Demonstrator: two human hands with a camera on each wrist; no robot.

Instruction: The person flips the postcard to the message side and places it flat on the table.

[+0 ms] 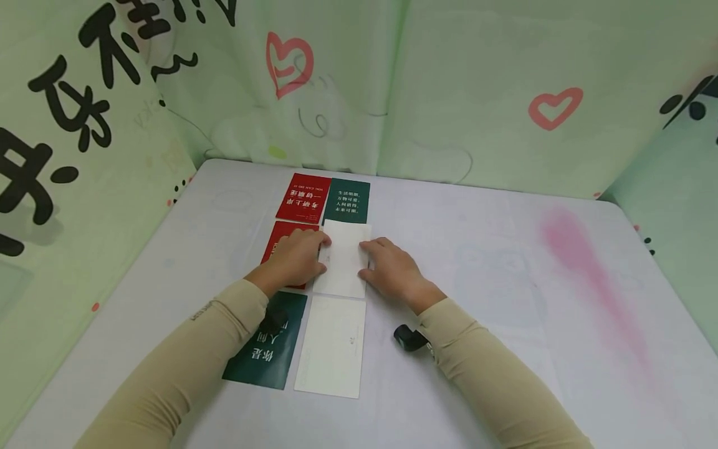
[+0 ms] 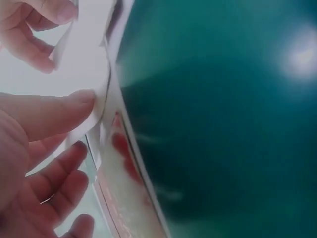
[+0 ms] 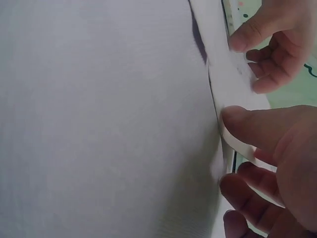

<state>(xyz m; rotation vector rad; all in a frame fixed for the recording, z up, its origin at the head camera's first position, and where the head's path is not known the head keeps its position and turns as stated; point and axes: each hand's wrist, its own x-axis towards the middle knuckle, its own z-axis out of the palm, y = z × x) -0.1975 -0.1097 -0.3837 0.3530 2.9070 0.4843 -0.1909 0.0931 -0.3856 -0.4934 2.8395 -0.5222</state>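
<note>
A white-faced card (image 1: pixel 343 259) is between my two hands, in the middle of the right-hand column of cards. My left hand (image 1: pixel 297 257) pinches its left edge, thumb on the upper face in the left wrist view. The card's opposite edge is pinched by my right hand (image 1: pixel 394 268), whose thumb (image 3: pixel 252 126) also lies on the upper face. Slightly bowed, the card overlaps the lower edge of a dark green card (image 1: pixel 346 201) in the head view. A red card (image 1: pixel 276 240) lies partly hidden beneath my left hand.
Another red card (image 1: pixel 303 198) lies at the far left of the group. Nearer to me are a green card with white characters (image 1: pixel 263 349), partly covered by my left sleeve, and a white card (image 1: pixel 331 346). Patterned green cloth (image 1: pixel 465 93) surrounds the white table (image 1: pixel 477 386).
</note>
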